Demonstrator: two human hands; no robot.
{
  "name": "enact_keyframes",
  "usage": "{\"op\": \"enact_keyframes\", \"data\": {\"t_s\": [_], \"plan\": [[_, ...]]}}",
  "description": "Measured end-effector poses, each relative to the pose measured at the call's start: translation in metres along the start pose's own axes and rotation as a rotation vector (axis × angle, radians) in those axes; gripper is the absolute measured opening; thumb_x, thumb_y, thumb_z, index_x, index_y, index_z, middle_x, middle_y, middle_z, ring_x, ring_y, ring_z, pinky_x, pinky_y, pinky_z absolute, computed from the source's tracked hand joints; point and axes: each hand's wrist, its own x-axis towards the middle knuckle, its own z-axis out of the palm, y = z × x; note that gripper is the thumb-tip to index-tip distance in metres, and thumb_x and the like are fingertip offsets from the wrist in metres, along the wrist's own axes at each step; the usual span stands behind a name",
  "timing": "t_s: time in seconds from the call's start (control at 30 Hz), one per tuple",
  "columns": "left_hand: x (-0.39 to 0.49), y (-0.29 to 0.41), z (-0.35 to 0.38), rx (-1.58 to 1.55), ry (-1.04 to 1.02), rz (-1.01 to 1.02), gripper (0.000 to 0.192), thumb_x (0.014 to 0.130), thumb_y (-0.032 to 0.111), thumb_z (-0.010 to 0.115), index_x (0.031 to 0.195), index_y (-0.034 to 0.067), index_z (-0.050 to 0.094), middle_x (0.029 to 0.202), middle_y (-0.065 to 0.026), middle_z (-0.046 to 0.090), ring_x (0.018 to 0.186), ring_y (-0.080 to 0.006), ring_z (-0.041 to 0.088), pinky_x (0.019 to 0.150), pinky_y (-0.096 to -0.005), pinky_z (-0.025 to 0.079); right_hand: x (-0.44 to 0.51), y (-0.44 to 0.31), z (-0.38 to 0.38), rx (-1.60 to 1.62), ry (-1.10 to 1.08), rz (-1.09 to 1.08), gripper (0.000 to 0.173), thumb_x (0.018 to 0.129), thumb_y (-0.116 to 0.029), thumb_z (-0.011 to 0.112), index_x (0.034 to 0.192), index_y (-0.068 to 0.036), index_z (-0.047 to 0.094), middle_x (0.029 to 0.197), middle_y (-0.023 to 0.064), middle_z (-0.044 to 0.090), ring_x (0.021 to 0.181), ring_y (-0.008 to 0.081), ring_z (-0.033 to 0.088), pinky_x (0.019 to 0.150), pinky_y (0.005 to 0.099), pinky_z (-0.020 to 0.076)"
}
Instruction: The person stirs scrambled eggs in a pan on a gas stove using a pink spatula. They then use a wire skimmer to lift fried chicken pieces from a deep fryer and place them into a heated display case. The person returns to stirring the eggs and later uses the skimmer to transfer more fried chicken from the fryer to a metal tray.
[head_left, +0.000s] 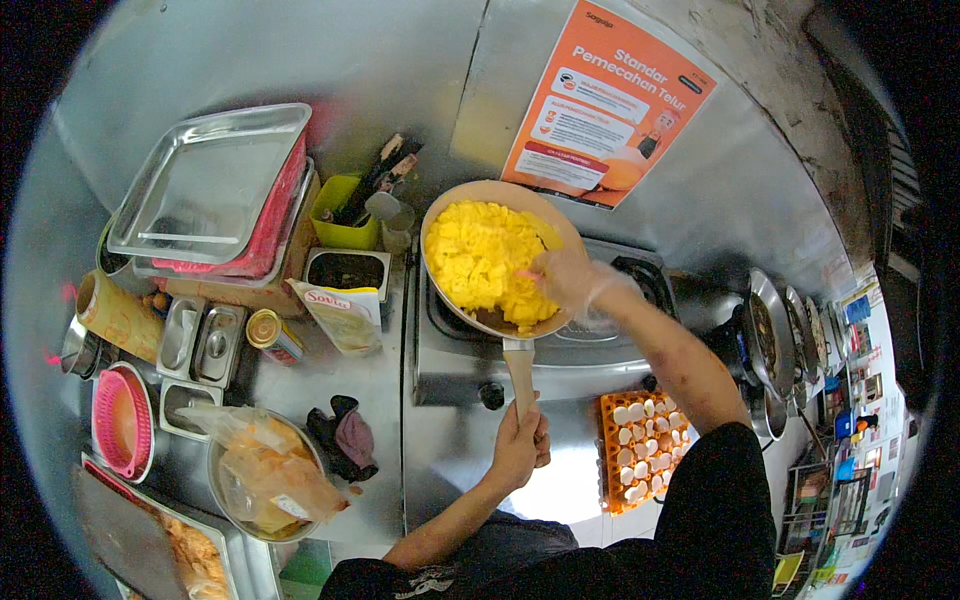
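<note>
A frying pan (566, 206) with a beige inside is over the left burner of a gas stove (450, 375), full of yellow scrambled egg (480, 259). My left hand (519, 444) is wrapped around the pan's beige handle (520, 375). Over the right side of the pan is my right hand (566, 281), in a clear plastic glove and blurred. Something small and pinkish shows at its fingers, close to the egg; whether it is held cannot be told.
Left of the stove stand a canned good (271, 336), a pouch (341, 319), a green utensil holder (345, 217) and a bowl with plastic bags (270, 472). An orange tray of eggshells (641, 450) lies low at right. Several pans (769, 330) stand farther right.
</note>
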Motion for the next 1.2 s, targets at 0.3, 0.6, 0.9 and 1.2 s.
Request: {"op": "enact_keyframes", "data": {"t_s": [0.3, 0.6, 0.9, 1.2], "plan": [[0.001, 0.003, -0.004, 0.014, 0.024, -0.032, 0.032, 0.106, 0.031, 0.045, 0.135, 0.021, 0.041, 0.076, 0.0019, 0.042, 0.048, -0.0078, 0.035, 0.038, -0.0236, 0.028, 0.007, 0.055, -0.066, 0.199, 0.037, 0.160, 0.036, 0.091, -0.033, 0.060, 0.105, -0.002, 0.071, 0.092, 0.0147, 0.072, 0.085, 0.0249, 0.068, 0.080, 0.0359, 0.0513], [0.002, 0.000, -0.008, 0.020, -0.001, -0.017, 0.031, 0.105, 0.032, 0.045, 0.135, 0.023, 0.042, 0.076, 0.0022, 0.042, 0.048, -0.0075, 0.034, 0.037, -0.0230, 0.028, 0.009, 0.018, -0.018, -0.336, -0.065, 0.209, 0.047, 0.087, -0.048, 0.064, 0.100, -0.004, 0.073, 0.101, 0.0201, 0.071, 0.099, 0.0364, 0.068, 0.083, 0.0463, 0.0533], [-0.001, 0.005, -0.009, -0.005, -0.030, -0.032, 0.030, 0.104, 0.034, 0.047, 0.132, 0.023, 0.042, 0.076, 0.0024, 0.042, 0.048, -0.0074, 0.034, 0.037, -0.0236, 0.029, 0.005, -0.011, -0.033, -0.388, -0.113, 0.029, 0.033, 0.092, -0.038, 0.059, 0.101, -0.009, 0.072, 0.102, 0.0184, 0.070, 0.094, 0.0366, 0.068, 0.079, 0.0480, 0.0545], [0.001, 0.004, -0.008, -0.017, -0.010, -0.027, 0.031, 0.104, 0.036, 0.048, 0.131, 0.023, 0.043, 0.075, 0.0024, 0.042, 0.048, -0.0076, 0.036, 0.037, -0.0236, 0.028, -0.006, -0.015, -0.040, -0.453, 0.103, -0.034, 0.020, 0.088, -0.029, 0.063, 0.100, -0.018, 0.074, 0.097, 0.0147, 0.071, 0.092, 0.0353, 0.069, 0.079, 0.0479, 0.0541]]}}
